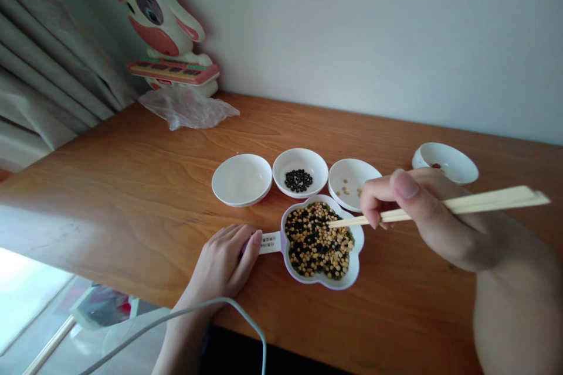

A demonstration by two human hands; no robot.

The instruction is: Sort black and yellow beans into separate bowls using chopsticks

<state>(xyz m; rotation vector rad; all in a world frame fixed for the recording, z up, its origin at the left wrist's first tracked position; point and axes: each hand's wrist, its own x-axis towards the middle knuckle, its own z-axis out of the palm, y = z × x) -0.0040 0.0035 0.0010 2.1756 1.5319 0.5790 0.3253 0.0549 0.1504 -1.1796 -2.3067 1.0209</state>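
A shallow dish (357,253) with a wavy, flower-like outline and a pale purple rim sits close to the front edge of the wooden table (109,187). Its inside wall is whitish, and it is well filled with mixed beans (319,240): round tan ones, black ones, and some green ones showing near the sides. A short handle (271,242) with a white label and dark printing juts out from its left side.

The left hand (226,261) lies over the end of that handle, its fingers close together and curled down, the thumb pressed along it. The right hand (433,217) is clamped on a pair of pale wooden chopsticks (488,200), thumb on top and fingers bent beneath. The sticks run side by side, their tips together and down among the beans; whether they pinch one is too small to tell.

Between the dish and the table's back edge, three white bowls stand in a row: a left bowl (241,179), a middle bowl (314,164) with black beans, and a right bowl (352,170) with a few tan ones.
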